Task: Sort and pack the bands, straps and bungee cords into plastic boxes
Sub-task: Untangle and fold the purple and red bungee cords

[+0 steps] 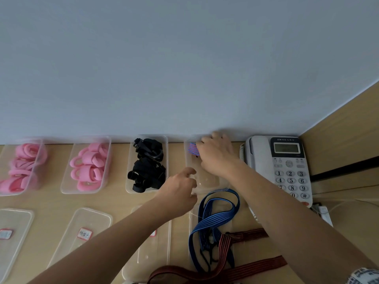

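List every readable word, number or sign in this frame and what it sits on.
"1 2 3 4 5 6 7 8 9 0 #": keypad of the white telephone.
Brand line above the telephone's screen: too blurred to read.
Handwritten red-bordered label on a clear lid: illegible.
Red-bordered label on the leftmost lid: illegible.

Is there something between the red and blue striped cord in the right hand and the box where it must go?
Nothing visible. The right hand holds the striped cord already over the far end of the open clear box, beside the left hand.
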`<state>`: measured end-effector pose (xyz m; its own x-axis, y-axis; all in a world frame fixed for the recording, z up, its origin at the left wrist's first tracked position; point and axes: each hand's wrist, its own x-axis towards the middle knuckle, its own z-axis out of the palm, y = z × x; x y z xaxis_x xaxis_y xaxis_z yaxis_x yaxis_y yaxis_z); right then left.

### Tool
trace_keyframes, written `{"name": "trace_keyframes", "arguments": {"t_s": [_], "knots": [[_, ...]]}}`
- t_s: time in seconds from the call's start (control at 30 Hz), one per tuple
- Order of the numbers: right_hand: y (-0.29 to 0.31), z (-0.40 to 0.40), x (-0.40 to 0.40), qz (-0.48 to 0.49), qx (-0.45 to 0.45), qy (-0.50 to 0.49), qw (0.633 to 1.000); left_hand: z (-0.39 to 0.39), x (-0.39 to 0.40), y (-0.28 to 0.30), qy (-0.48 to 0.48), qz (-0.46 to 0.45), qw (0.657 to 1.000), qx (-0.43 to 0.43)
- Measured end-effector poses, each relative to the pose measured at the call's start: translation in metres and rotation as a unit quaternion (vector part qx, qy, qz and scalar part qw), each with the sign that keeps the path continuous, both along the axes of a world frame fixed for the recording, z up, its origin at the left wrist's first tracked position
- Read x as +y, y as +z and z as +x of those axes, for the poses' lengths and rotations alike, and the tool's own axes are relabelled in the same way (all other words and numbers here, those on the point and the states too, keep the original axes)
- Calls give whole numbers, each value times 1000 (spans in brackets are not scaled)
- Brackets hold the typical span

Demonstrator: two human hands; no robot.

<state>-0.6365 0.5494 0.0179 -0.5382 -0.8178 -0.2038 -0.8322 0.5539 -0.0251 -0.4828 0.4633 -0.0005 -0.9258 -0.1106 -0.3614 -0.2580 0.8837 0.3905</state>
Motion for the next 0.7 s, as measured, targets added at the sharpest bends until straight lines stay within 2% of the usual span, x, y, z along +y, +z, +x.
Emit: {"name": "trace_keyframes", "arguments": {"t_s": [0.1, 0.2, 0.47, 0.7], "knots": [[-1, 1, 2, -51, -34, -36, 998, -2, -1, 1, 1, -5, 1000, -3], [-5, 7, 9, -83, -37, -24, 996, -2, -3, 2, -3, -8, 1000, -4], [-7, -12, 7, -71, -74, 6, 995, -3, -3, 5, -4, -8, 1000, -7], [-15, -12, 21, -60, -5, 50, 997, -1, -4, 5, 0, -5, 1000, -2]]}}
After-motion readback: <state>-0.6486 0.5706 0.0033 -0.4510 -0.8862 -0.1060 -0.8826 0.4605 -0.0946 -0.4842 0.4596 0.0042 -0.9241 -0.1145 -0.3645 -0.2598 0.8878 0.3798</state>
